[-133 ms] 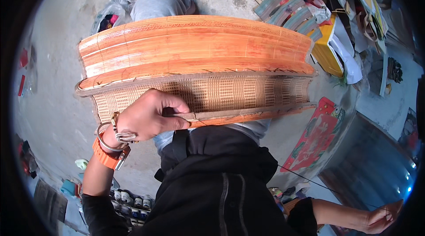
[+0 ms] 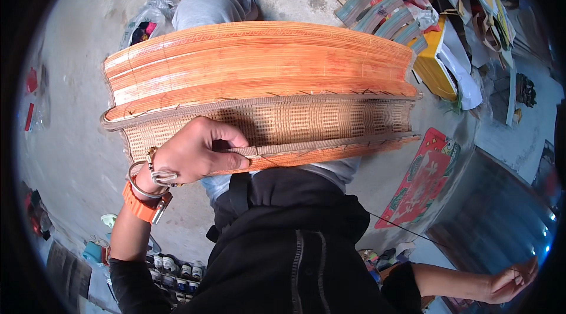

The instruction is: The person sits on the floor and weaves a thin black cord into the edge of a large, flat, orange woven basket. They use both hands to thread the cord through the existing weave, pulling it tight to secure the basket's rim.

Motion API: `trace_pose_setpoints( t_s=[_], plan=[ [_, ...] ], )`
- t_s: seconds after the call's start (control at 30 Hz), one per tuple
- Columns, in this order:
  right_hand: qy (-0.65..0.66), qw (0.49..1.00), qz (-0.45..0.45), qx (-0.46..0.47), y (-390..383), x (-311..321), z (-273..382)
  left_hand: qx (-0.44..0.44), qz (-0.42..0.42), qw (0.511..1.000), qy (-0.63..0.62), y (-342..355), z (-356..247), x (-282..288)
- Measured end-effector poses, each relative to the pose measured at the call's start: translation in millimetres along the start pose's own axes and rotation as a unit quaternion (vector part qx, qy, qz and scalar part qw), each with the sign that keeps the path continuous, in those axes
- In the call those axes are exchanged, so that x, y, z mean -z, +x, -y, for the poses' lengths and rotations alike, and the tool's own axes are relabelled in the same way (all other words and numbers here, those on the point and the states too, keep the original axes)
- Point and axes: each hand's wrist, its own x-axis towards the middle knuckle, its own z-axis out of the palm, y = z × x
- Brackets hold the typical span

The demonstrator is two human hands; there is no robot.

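Note:
A folded orange bamboo mat (image 2: 253,60) lies across my lap, its woven tan backing (image 2: 330,121) showing in the fold. Dark thread stitches run along the brown cloth binding (image 2: 354,97) of the middle edge. My left hand (image 2: 203,150) is closed on the nearer bound edge, pinching it between thumb and fingers. From near that thumb a dark thread (image 2: 407,229) leads off to the right over my dark clothing. At the far lower right, my right hand (image 2: 512,281) is closed at the thread's outer end, arm stretched out. Whether it also holds a needle cannot be made out.
A red printed mat (image 2: 418,181) lies on the concrete floor to the right. Beyond it stand a yellow box (image 2: 433,66) and a grey slatted piece (image 2: 383,10). A plastic bag (image 2: 147,22) sits at the far left; several bottles or cans (image 2: 177,270) stand lower left.
My right hand has risen very slightly at the far right. The left hand and the mat stay almost in place.

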Motion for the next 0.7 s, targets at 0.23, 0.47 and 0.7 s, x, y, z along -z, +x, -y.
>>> trace_pose_setpoints(
  t_s=[0.23, 0.47, 0.7],
  plan=[
    [-0.037, 0.998, -0.037, -0.02, -4, 30, 4, -0.021, 0.011, 1.0, -0.01, 3, -1, 1],
    [-0.392, 0.908, 0.049, -0.138, -119, -75, -145, 0.005, 0.012, 1.0, 0.007, 2, -7, 11],
    [0.092, 0.577, 0.197, -0.788, -198, -231, -284, 0.02, 0.009, 1.0, 0.006, 6, -10, 9]
  ],
)
